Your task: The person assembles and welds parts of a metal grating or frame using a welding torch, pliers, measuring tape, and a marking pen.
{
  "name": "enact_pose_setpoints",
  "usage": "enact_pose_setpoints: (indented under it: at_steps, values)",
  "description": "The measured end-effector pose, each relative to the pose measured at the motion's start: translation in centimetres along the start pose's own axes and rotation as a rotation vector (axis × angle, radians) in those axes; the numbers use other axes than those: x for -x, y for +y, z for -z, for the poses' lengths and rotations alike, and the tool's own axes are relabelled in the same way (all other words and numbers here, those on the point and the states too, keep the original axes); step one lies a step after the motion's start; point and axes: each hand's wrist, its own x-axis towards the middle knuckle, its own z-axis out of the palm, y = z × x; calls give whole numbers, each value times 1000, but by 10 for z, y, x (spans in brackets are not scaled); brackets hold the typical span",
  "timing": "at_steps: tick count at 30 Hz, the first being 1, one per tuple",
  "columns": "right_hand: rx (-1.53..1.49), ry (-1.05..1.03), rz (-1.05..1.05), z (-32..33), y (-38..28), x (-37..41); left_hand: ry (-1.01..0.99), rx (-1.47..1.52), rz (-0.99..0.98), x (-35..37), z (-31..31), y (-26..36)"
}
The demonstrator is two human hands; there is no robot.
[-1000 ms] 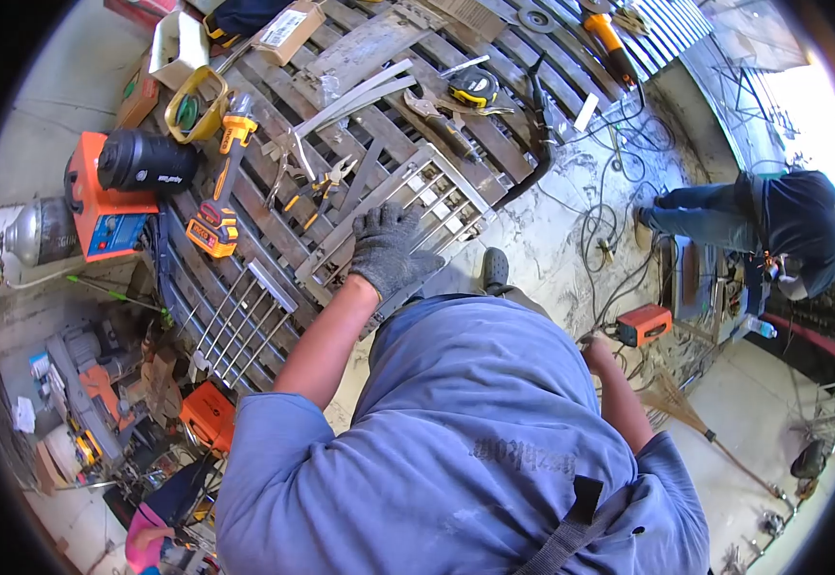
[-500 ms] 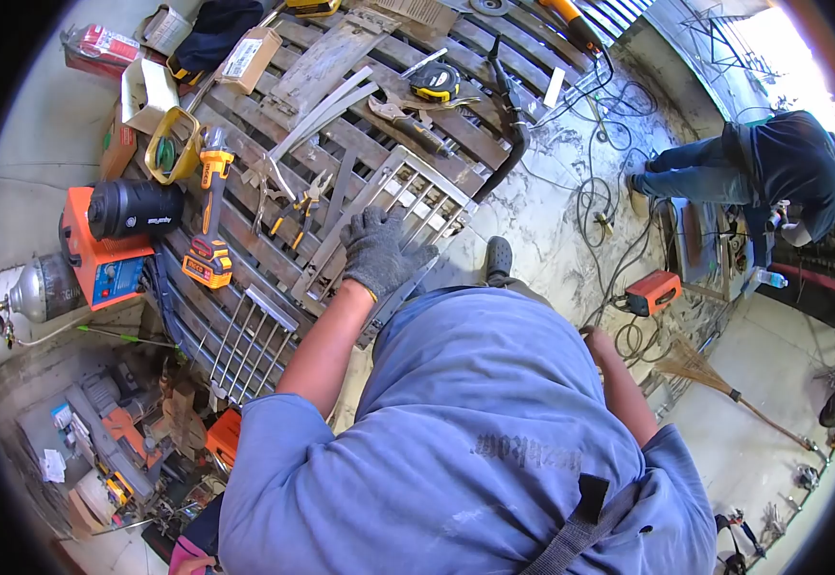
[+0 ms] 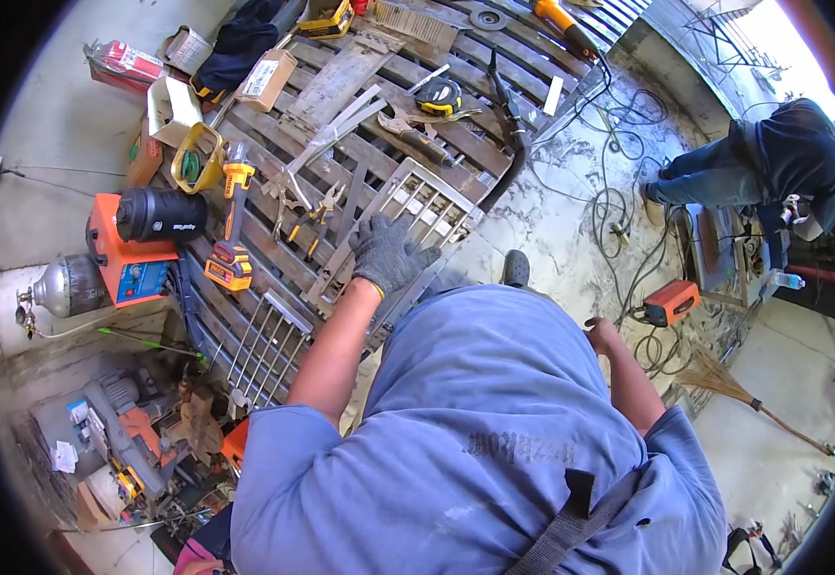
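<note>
While the left hand (image 3: pixel 389 257), gloved in grey, is resting palm down on the grate (image 3: pixel 425 209), its fingers are spreading fairly wide and its thumb is pointing right across the bars; it is gripping nothing that shows. The right hand (image 3: pixel 605 337), bare, is hanging by the right side of the body, fingers partly hidden; can't tell how far it is opening or whether it is holding anything.

The grate is lying at the near edge of the slatted bench (image 3: pixel 480 134), close to the body. Just beyond the glove, pliers (image 3: pixel 318 213) with yellow-black handles are lying left of the grate. Metal strips (image 3: pixel 341 126) are crossing the slats farther up, and a tape measure (image 3: pixel 439 96) is sitting to their right. Left of the pliers, a cordless tool (image 3: pixel 236 182) is lying lengthwise. A second grate (image 3: pixel 266 345) is lying near the left forearm.

Farther left, a black jug (image 3: pixel 161 215) is resting against an orange machine (image 3: pixel 130 259), beside a gas cylinder (image 3: pixel 77 287).

Out right, cables (image 3: pixel 619 203) are looping over the floor (image 3: pixel 556 225), an orange box (image 3: pixel 672 303) is sitting near them, a broom (image 3: pixel 724 379) is lying below that, and a co-worker (image 3: pixel 787 158) is bending over.
</note>
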Motion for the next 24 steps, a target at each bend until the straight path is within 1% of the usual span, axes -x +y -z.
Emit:
enact_pose_setpoints:
  at_steps: [2, 5, 8, 11, 14, 17, 21, 24]
  values:
    - [-5, 3, 13, 2, 0, 1, 49, 15, 3, -1, -11, -2]
    - [-22, 23, 19, -4, 12, -3, 143, 43, -46, -10, -38, -17]
    - [18, 34, 50, -6, 21, -8, 106, 91, -37, -9, -26, -11]
    - [25, 52, 74, -6, 29, -13, 212, -4, -37, -4, -28, -4]
    - [-17, 49, 50, 0, 28, -6, 264, -19, -28, 3, -22, 6]
    - [-41, 47, 44, 0, 32, -5, 251, 45, -52, 2, -24, 3]
    - [-1, 51, 41, -1, 32, 0, 201, 52, -12, 4, -21, 7]
    - [-12, 33, -3, 2, 27, 8, 184, 75, -10, 3, -23, 5]
